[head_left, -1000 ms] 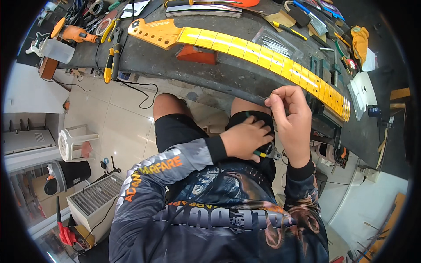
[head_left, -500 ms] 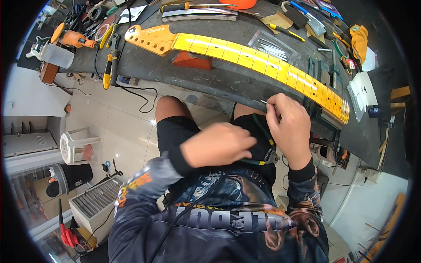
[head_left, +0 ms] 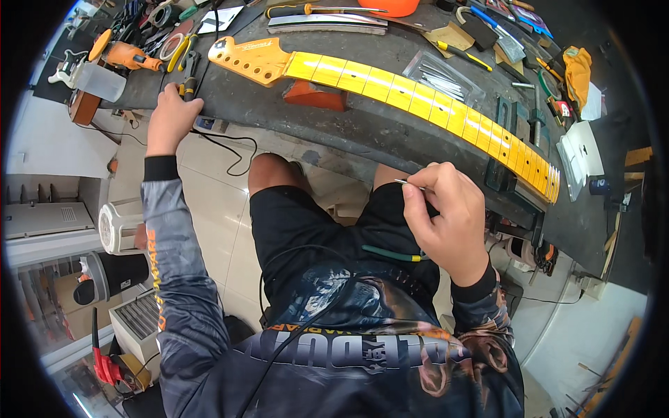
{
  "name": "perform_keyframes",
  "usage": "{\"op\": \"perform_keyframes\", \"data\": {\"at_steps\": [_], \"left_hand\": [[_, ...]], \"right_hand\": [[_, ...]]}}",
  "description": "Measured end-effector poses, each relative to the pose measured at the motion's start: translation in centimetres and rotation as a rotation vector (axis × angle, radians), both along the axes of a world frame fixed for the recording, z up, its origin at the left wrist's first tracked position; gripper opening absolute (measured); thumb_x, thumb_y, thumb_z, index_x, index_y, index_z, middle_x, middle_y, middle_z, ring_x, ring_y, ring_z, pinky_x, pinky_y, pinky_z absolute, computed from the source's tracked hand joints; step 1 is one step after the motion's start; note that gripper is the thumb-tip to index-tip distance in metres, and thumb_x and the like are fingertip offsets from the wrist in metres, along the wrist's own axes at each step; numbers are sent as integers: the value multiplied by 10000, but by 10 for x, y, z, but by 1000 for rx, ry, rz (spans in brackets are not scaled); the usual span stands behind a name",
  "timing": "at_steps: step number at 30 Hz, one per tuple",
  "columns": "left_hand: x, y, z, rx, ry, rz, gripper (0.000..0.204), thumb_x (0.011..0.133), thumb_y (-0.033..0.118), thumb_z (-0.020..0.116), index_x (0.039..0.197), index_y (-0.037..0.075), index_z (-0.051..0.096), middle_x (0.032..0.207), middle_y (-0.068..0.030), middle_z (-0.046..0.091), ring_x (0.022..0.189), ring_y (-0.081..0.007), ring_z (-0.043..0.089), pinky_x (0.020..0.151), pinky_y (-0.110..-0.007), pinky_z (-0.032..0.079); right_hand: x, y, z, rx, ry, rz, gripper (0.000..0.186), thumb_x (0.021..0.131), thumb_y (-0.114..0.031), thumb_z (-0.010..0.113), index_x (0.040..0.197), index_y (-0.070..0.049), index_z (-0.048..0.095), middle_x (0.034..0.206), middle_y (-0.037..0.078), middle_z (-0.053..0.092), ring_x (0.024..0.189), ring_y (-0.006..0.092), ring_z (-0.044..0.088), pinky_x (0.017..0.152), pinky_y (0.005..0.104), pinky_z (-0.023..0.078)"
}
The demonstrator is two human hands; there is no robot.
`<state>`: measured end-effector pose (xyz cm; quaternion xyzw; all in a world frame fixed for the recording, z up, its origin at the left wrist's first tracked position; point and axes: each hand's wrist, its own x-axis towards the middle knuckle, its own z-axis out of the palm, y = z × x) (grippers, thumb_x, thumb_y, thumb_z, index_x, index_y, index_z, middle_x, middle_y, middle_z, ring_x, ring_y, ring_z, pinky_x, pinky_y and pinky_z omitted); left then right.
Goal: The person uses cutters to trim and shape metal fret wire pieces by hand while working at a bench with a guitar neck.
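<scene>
At the bench's left front edge, my left hand (head_left: 173, 120) has its fingers closed round the yellow-and-black handles of a pair of pliers (head_left: 191, 64), covering most of them. My right hand (head_left: 449, 219) pinches a short piece of fret wire (head_left: 402, 182) between thumb and forefinger, over my right thigh. Beyond it a guitar neck (head_left: 408, 99) with a glossy yellow fretboard lies across the bench, its headstock to the left. Raised silver frets show at its right end. Green-handled pliers (head_left: 385, 252) rest on my lap, their head hidden by my right hand.
An orange-red block (head_left: 315, 95) sits under the neck near the headstock. Behind the neck lie a plastic tray of thin metal pieces (head_left: 444, 78), a yellow-black knife (head_left: 465, 56) and a screwdriver (head_left: 324, 10). A black cable (head_left: 244, 143) hangs off the front edge.
My left hand has swung from above my lap to the pliers at the bench's left. My right hand, still pinching the wire, has come slightly lower and nearer me.
</scene>
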<state>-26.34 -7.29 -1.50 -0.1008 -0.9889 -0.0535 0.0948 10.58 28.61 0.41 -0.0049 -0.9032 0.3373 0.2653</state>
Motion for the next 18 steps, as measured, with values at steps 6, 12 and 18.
{"op": "perform_keyframes", "data": {"at_steps": [6, 12, 18], "left_hand": [[31, -32, 9, 1080, -339, -51, 368, 1083, 270, 559, 1287, -21, 656, 1048, -67, 675, 654, -155, 645, 588, -305, 521], [185, -12, -27, 1636, -646, -203, 369, 1192, 316, 583, 1371, -5, 621, 959, -49, 656, 888, -183, 680, 797, -343, 545], [240, 21, -23, 744, -313, -374, 517, 994, -12, 707, 1506, 56, 692, 1084, -121, 759, 948, -302, 729, 824, -386, 556]], "right_hand": [[-3, -9, 7, 39, 49, 40, 200, 873, -30, 839, 957, -74, 663, 835, 76, 709, 743, 328, 701, 680, 436, 524], [-14, -19, 9, 25, 88, 142, 221, 839, -8, 838, 960, -91, 673, 857, 57, 729, 733, 300, 707, 670, 418, 527], [-25, -34, 12, -36, 71, 225, 258, 823, 19, 834, 1030, -92, 725, 840, 59, 736, 724, 295, 713, 674, 417, 539]]}}
